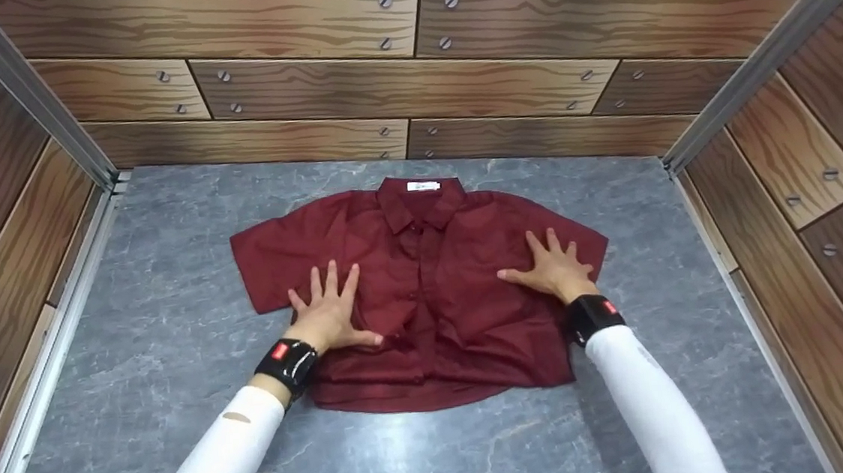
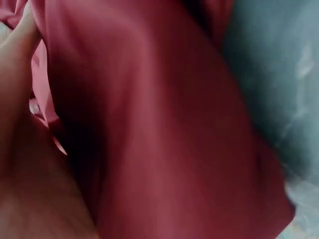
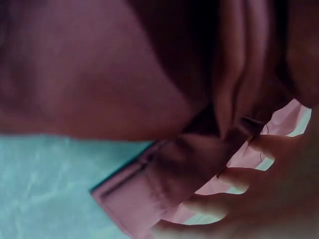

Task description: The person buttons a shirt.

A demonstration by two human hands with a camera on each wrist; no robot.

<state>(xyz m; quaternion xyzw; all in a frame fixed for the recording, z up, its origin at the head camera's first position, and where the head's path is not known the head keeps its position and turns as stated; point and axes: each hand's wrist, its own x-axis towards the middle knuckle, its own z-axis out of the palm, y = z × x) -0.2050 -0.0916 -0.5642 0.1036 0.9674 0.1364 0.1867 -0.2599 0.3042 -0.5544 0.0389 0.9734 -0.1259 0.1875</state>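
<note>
A dark red short-sleeved shirt (image 1: 432,281) lies front up, collar toward the back wall, its button placket running down the middle and creases across the lower body. My left hand (image 1: 328,315) rests with spread fingers on the shirt's left side, below the left sleeve (image 1: 273,259). On the other side my right hand (image 1: 550,265) lies spread near the right sleeve (image 1: 579,235). In the left wrist view red cloth (image 2: 164,119) fills the middle, beside part of the hand. The right wrist view has straight fingers (image 3: 234,179) over the sleeve's hem.
The shirt lies on a grey marbled surface (image 1: 159,347). Wood-patterned walls (image 1: 304,88) stand at the back and both sides, with metal rails (image 1: 27,94) along the corners. Each wrist carries a black band (image 1: 288,363), with white sleeves below.
</note>
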